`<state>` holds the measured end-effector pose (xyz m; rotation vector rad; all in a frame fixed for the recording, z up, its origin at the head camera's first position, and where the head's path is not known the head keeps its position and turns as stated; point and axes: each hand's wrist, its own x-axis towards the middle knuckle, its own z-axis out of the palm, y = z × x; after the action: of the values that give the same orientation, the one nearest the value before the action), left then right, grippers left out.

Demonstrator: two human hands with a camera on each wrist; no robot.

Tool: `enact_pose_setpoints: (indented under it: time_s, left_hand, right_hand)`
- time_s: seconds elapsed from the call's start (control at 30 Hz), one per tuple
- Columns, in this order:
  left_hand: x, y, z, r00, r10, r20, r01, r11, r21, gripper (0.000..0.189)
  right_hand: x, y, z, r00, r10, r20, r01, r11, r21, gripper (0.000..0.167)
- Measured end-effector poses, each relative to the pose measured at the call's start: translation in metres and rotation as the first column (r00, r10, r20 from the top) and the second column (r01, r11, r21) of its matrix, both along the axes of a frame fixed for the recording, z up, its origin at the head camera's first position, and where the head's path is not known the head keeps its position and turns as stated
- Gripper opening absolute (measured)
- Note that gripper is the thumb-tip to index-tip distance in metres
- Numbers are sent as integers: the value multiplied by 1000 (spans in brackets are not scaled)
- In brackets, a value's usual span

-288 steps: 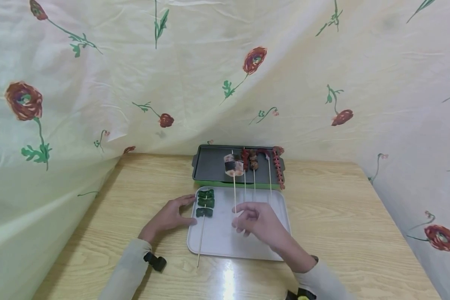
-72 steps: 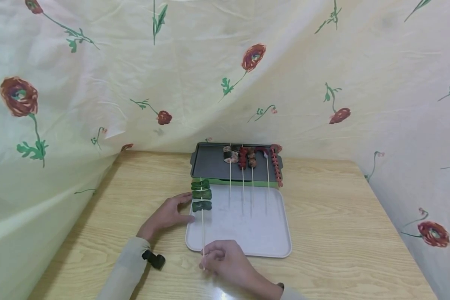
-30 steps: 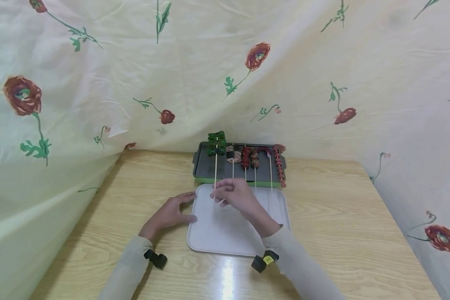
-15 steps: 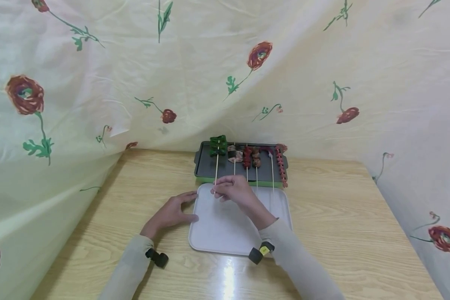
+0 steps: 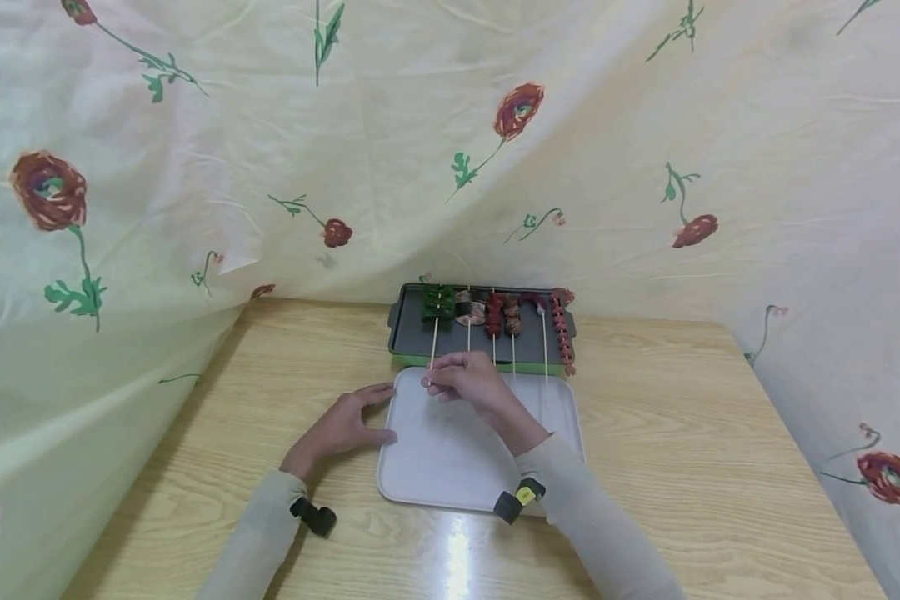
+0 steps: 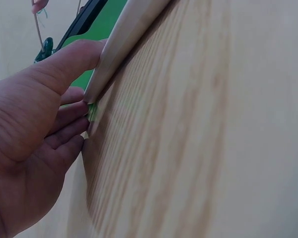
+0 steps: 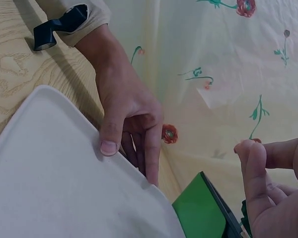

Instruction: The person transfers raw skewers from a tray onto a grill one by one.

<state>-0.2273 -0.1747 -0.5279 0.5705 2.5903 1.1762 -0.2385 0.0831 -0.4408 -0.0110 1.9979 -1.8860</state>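
Observation:
My right hand (image 5: 465,379) pinches the lower end of a wooden skewer with green pepper pieces (image 5: 438,303). The peppers are over the left part of a dark grill plate (image 5: 412,346) with a green base. My left hand (image 5: 348,425) is at the left edge of a white tray (image 5: 457,467). In the right wrist view its thumb (image 7: 109,144) touches the rim, while its fingers extend along the outer side. In the left wrist view the left hand (image 6: 35,109) partly hides the tray's edge (image 6: 120,44). The right hand's fingertips (image 7: 246,148) hide the skewer's end in the right wrist view.
Right of the peppers on the plate lie a skewer of banded pale pieces (image 5: 470,308), a red meat skewer (image 5: 494,315), a brown meat skewer (image 5: 512,315), a purple tentacle-like skewer (image 5: 534,302) and a reddish one (image 5: 562,333). A flowered cloth (image 5: 390,167) hangs behind the wooden table (image 5: 682,433).
The banded skewer went onto the plate first. My right hand then lifted the pepper skewer from the tray, carried it forward and lowered it over the plate. My left hand stayed at the tray.

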Motion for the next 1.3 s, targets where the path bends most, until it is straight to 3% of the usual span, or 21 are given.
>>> enact_pose_setpoints:
  time_s: [0.37,0.73,1.03,1.3]
  left_hand:
    - [-1,0,-1,1000,-7,-7,7,1000,-2,77]
    - [-1,1,-3,1000,-6,-5,6,1000,-7,79]
    - [-1,1,-2,1000,-2,-4,2,1000,-11,79]
    - [-2,0,-3,1000,2,9,-2,1000,5,79]
  right_hand:
    - [-1,-1,-1,1000,-5,19,6,999,-32,22]
    - [2,4,-2,999,-12,34,12,1000,-1,27]
    - [18,14,0,999,46,18,-47,995,82,34]
    - [36,30,6,992,115,-56,-108,986,125,37]
